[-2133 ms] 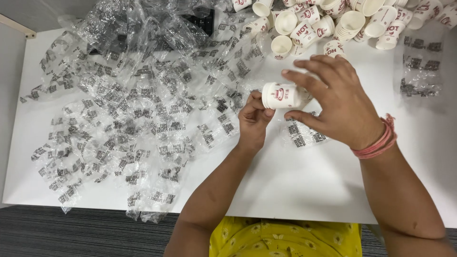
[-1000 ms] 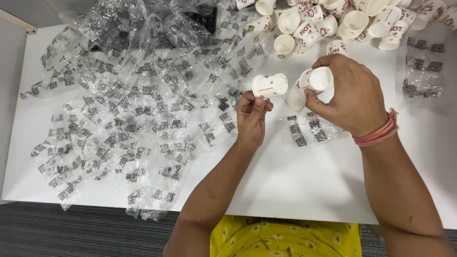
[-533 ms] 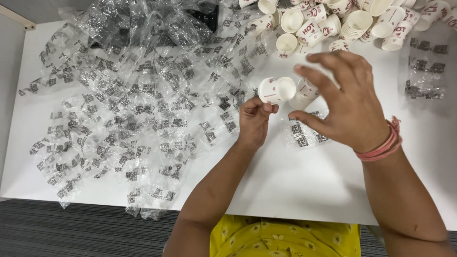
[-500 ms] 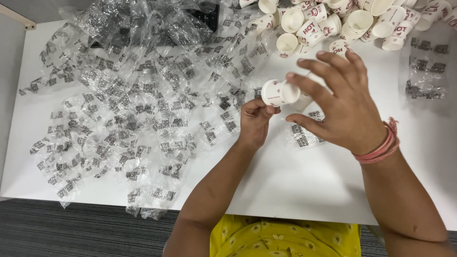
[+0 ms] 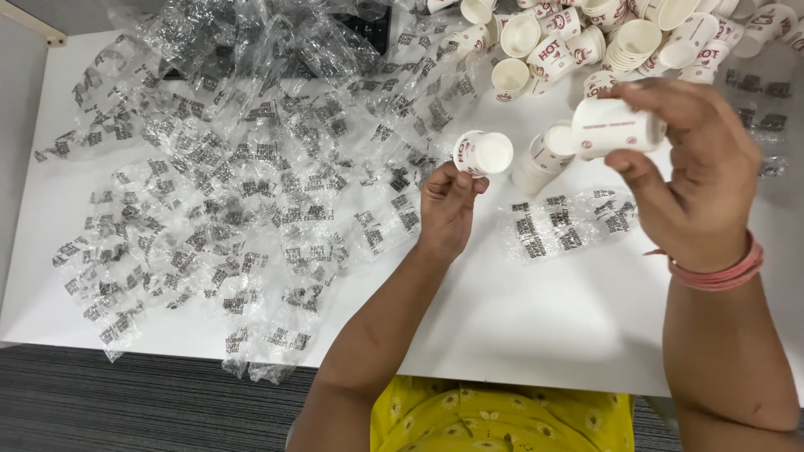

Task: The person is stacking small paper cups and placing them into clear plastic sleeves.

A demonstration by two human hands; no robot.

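While the left hand [image 5: 448, 205] is raised above the white counter [image 5: 544, 318], its fingers [image 5: 459, 182] are curled nearly closed and pinch a small white paper cup [image 5: 483, 153] by its lower edge, so that the cup lies on its side with its base turned towards the camera. Off to the right and a little higher, the right hand [image 5: 695, 172] holds a second paper cup [image 5: 615, 128] sideways; its fingers [image 5: 662, 90] arch over the top of the cup and the thumb presses from below, a firm but not clenched grip. Between the two hands, more cups lie on the counter near a short nested stack [image 5: 543, 159], apart from both held cups. Just below that stack, a clear plastic sleeve [image 5: 569, 224] with dark print lies flat on the counter. A wide spread of crumpled plastic sleeves [image 5: 243, 184] covers the left part of the counter, and a heap of loose cups [image 5: 603, 38] fills the far edge.
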